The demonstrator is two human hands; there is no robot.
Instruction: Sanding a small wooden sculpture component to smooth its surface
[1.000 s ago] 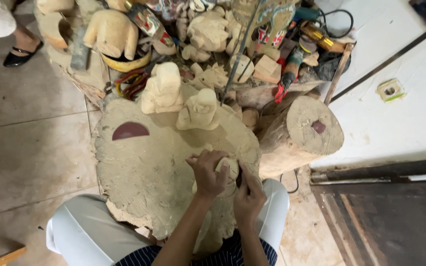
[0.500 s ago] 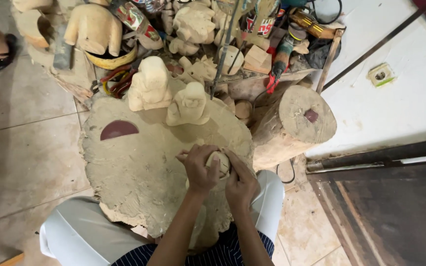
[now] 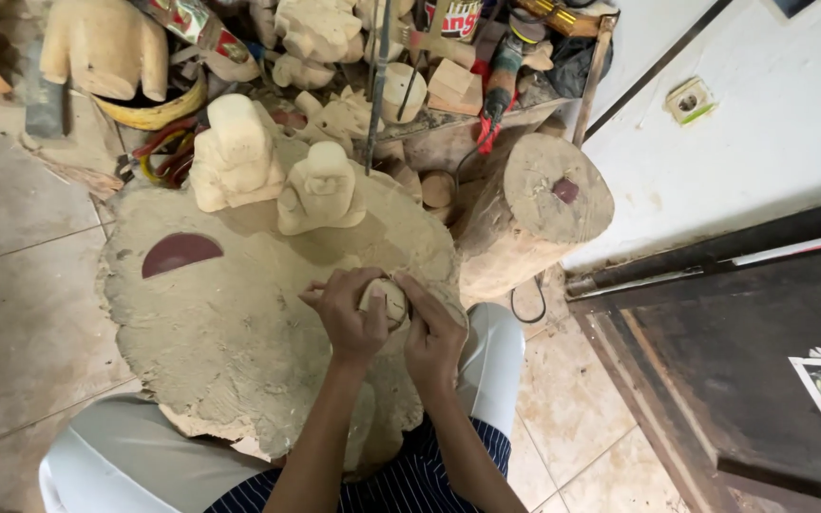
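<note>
My left hand (image 3: pixel 346 312) is wrapped around a small pale wooden carving (image 3: pixel 384 298), holding it over the right side of a broad dusty wooden slab (image 3: pixel 211 323) that rests on my lap. My right hand (image 3: pixel 432 334) is pressed against the carving's right side, gripping what looks like a thin dark carving tool whose tip touches the wood; most of the tool is hidden in my fingers.
Two unfinished pale figurines (image 3: pixel 236 152) (image 3: pixel 320 188) stand at the slab's far edge; a dark red half-disc (image 3: pixel 179 253) lies on its left. An upright log stump (image 3: pixel 534 214) sits right. Carvings and tools crowd the floor behind. A white wall and dark panel lie right.
The view has shifted so the slab and my hands sit higher and more to the left in frame. My hands have stayed together on the small carving.
</note>
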